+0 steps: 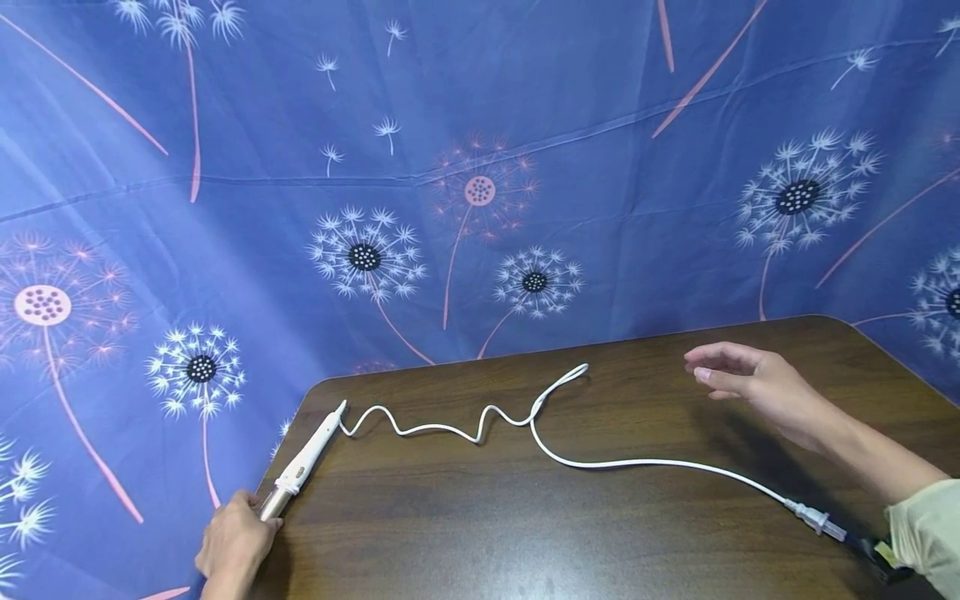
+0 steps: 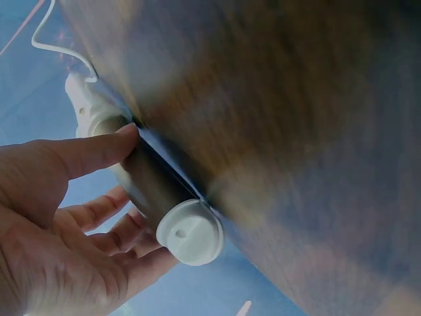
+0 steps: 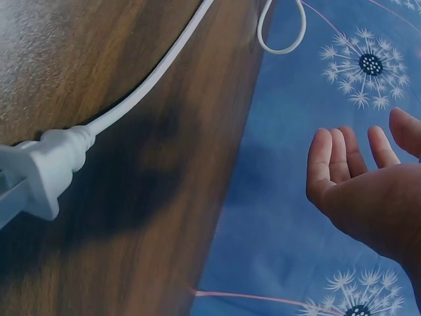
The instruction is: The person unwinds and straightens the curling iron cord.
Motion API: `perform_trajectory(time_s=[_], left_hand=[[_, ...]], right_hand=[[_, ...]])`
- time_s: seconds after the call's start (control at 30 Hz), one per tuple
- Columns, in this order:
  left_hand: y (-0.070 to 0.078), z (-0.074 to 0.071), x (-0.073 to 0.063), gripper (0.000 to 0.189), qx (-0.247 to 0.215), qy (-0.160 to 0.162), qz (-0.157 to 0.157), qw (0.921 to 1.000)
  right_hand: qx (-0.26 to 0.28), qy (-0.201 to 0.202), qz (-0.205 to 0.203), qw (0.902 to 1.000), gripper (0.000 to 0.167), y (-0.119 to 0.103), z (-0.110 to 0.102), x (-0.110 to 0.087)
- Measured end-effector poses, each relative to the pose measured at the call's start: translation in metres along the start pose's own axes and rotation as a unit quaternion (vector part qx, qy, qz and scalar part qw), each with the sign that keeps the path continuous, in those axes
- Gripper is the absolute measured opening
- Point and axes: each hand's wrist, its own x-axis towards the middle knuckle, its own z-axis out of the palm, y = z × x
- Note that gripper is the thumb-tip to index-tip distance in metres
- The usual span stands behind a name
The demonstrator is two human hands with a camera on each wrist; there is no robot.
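Note:
A curling iron [image 1: 306,463] with a white handle and a metallic barrel lies slanted along the table's left edge. My left hand [image 1: 237,540] grips it by the barrel, thumb on one side and fingers beneath. In the left wrist view, the barrel's round white end cap [image 2: 191,233] shows past the fingers. From the handle, a white cord [image 1: 442,428] runs wavily across the table, makes a narrow loop and ends in a plug [image 1: 813,518] at the right. Holding nothing, my right hand [image 1: 757,383] is raised over the table's right side, fingers loosely bent.
The brown wooden table [image 1: 465,517] has rounded back corners. Behind it hangs a blue cloth [image 1: 600,208] with a dandelion print. A dark strap-like thing [image 1: 885,560] shows by the right sleeve [image 1: 930,529], near the plug.

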Motion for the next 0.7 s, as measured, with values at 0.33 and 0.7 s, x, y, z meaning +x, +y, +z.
perform_trajectory(time_s=[0.33,0.7], left_hand=[[0.001,0.002,-0.003,0.051,-0.001,0.004,0.003,1.0000],[0.001,0.002,-0.002,0.044,0.014,0.003,-0.017,0.9998]], right_hand=[[-0.038,0.023,-0.006,0.9990,0.028,0.001,0.001,-0.009],[-0.056,0.021,0.010,0.9982,0.031,0.006,-0.004,-0.017]])
